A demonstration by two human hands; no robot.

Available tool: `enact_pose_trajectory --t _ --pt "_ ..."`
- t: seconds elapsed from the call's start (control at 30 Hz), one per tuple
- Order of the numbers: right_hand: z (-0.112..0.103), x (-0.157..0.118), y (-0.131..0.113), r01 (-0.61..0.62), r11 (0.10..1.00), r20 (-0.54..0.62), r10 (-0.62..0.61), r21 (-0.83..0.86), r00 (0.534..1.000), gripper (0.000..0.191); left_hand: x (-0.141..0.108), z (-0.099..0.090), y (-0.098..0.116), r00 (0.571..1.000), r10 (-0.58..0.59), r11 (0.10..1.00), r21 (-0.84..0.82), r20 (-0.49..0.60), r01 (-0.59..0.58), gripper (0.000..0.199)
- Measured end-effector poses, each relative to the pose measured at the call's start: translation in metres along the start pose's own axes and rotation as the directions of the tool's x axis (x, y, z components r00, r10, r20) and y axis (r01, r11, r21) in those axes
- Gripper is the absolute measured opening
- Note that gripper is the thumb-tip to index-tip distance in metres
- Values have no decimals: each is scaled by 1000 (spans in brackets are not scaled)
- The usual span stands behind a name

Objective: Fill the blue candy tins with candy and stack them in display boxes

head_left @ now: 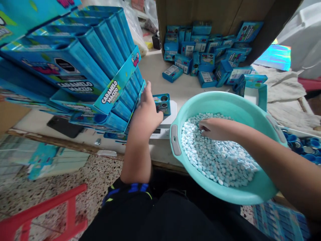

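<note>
My left hand (145,117) is open, its index finger stretched along the edge of the stacked blue display boxes (100,83) and its thumb apart. Beside the thumb, a small blue candy box (162,103) with a round hole stands on a white digital scale (170,118). The thumb is at or against this box; I cannot tell if it presses on it. My right hand (217,129) reaches into a turquoise basin (225,97) of pale blue and white candies (220,164). Its fingers are curled closed just above the candies, and what they hold is hidden.
Several small blue boxes (207,58) spill from a cardboard box (213,11) at the back. A black phone (65,126) lies by the table's left edge. Blue caps (304,144) are at the right, cloth (286,87) behind them. A red plastic frame (70,211) stands on the floor.
</note>
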State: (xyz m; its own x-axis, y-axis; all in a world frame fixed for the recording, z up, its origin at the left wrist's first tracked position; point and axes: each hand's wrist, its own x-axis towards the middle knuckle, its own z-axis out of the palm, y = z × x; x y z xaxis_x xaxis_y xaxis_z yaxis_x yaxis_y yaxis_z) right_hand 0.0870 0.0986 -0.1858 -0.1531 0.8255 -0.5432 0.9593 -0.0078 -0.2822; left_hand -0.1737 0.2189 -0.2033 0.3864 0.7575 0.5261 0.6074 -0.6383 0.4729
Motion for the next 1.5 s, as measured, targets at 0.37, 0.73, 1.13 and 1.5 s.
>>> enact_pose_trajectory --t 0.37,0.73,1.13,1.5 --pt "2 1 4 24 999 -9 -25 -24 1000 5 14 -15 43 975 176 982 88 -137 -165 60" --pt "3 2 5 77 996 -30 -79 -40 996 6 15 -18 59 905 397 896 150 151 -418 54" --pt "2 5 3 45 998 20 -45 -32 999 6 14 -20 57 865 483 857 129 139 -499 45" --pt "0 2 0 57 998 3 -57 -27 998 11 12 -9 52 802 591 799 73 85 -597 38"
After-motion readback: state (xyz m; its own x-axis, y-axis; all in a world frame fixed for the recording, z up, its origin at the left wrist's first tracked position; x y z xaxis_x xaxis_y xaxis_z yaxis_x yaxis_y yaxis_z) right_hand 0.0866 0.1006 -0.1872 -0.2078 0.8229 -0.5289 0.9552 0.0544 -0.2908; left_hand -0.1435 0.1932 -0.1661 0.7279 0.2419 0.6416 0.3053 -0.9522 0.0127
